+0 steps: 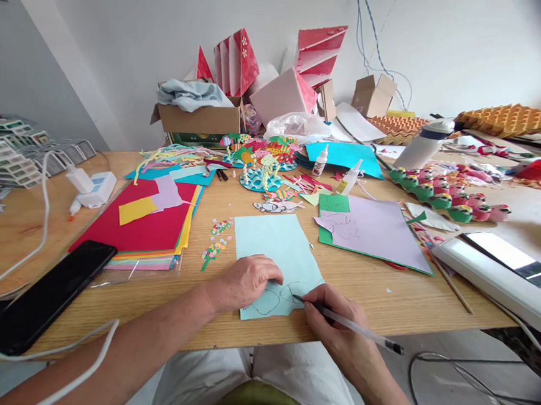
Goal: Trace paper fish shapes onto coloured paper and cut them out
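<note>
A light blue paper sheet (279, 252) lies at the near edge of the wooden table (361, 289). A pencilled outline shows on its lower part. My left hand (246, 282) rests on the sheet's lower left, fingers curled and pressed down on it. My right hand (336, 322) is closed round a clear pen (350, 326), whose tip touches the sheet at its lower right corner beside the drawn outline.
A stack of coloured paper (151, 227) and a black phone (44, 298) lie left. A lilac sheet (375, 228), glue bottles (320, 161), paper cut-outs (262, 165), a white laminator (505, 277) and boxes (198, 117) crowd the middle, right and back. White cables (41, 214) cross the left side.
</note>
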Demonstrator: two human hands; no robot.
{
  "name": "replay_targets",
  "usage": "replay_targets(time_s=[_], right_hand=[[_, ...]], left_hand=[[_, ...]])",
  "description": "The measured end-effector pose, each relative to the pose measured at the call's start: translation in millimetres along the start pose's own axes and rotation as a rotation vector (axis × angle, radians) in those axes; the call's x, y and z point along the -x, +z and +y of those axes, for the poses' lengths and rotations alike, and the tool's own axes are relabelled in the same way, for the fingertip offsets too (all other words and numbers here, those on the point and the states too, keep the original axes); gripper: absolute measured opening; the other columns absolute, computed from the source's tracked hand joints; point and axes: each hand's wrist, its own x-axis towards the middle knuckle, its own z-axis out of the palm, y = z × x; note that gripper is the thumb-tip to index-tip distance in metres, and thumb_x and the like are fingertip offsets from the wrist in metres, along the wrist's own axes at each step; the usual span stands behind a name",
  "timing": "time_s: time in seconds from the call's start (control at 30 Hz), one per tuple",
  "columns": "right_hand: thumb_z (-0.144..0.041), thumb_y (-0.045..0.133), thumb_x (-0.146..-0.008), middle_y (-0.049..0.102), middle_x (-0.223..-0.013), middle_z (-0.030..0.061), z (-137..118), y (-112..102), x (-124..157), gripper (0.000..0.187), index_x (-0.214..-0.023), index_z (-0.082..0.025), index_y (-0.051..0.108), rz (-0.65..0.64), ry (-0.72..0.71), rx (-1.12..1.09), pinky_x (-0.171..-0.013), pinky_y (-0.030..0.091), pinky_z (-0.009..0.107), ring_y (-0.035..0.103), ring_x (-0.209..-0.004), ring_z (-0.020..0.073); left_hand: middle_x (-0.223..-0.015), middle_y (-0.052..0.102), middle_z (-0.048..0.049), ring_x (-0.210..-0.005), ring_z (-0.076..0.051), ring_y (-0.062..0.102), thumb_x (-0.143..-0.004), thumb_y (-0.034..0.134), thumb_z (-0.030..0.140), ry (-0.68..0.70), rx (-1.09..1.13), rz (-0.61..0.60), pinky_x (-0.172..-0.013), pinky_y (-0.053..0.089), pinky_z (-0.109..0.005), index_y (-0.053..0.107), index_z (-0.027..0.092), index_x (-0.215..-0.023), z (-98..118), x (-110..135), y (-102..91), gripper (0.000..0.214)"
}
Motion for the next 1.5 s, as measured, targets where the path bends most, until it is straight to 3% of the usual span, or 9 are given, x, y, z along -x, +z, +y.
replay_targets(time_s=[0.33,0.67,1.07,1.27,1.5], right_hand=[[-0.024,0.045,-0.074,0.042,-0.048,-0.0059,0,-4,1,0.012,-0.062,-0.021,0.048,-0.018,0.002,-0.052,-0.041,0.031,0.020,0.039,-0.044,0.0096],[-0.029,0.048,-0.077,0.058,-0.052,-0.0034,0,5,-4,0.014,-0.072,-0.022,0.060,0.036,0.037,-0.017,-0.044,0.035,0.021,0.050,-0.045,0.0111],[-0.025,0.047,-0.074,0.040,-0.046,-0.0068,-1,-1,2,0.011,-0.064,-0.021,0.050,0.008,0.018,-0.039,-0.041,0.028,0.021,0.037,-0.042,0.0095],[-0.023,0.045,-0.074,0.040,-0.049,-0.0060,-1,-5,2,0.012,-0.063,-0.021,0.047,-0.068,0.011,-0.058,-0.042,0.028,0.021,0.036,-0.044,0.0096],[-0.026,0.044,-0.076,0.043,-0.048,-0.0059,2,-4,4,0.014,-0.066,-0.020,0.051,0.002,0.007,-0.067,-0.041,0.031,0.020,0.039,-0.044,0.0098]], left_hand=[[-0.081,0.064,-0.0030,-0.081,-0.013,0.056,-0.067,0.034,-0.007,-0.008,0.002,0.001,-0.075,0.045,-0.023,0.061,0.015,-0.080,0,1,-0.2,0.037],[-0.081,0.064,-0.0025,-0.080,-0.012,0.056,-0.068,0.035,-0.007,-0.016,-0.011,-0.001,-0.076,0.045,-0.023,0.061,0.015,-0.080,-1,1,1.3,0.036],[-0.081,0.065,-0.0032,-0.080,-0.013,0.057,-0.065,0.034,-0.008,0.011,0.000,0.024,-0.075,0.045,-0.022,0.062,0.014,-0.080,-2,1,1.6,0.038],[-0.080,0.065,-0.0028,-0.079,-0.013,0.057,-0.065,0.035,-0.008,0.016,-0.002,0.033,-0.075,0.045,-0.022,0.062,0.015,-0.079,-3,0,1.9,0.038],[-0.080,0.065,-0.0024,-0.080,-0.013,0.057,-0.065,0.035,-0.008,0.003,-0.010,0.018,-0.075,0.044,-0.022,0.062,0.015,-0.079,-2,0,2.1,0.038]])
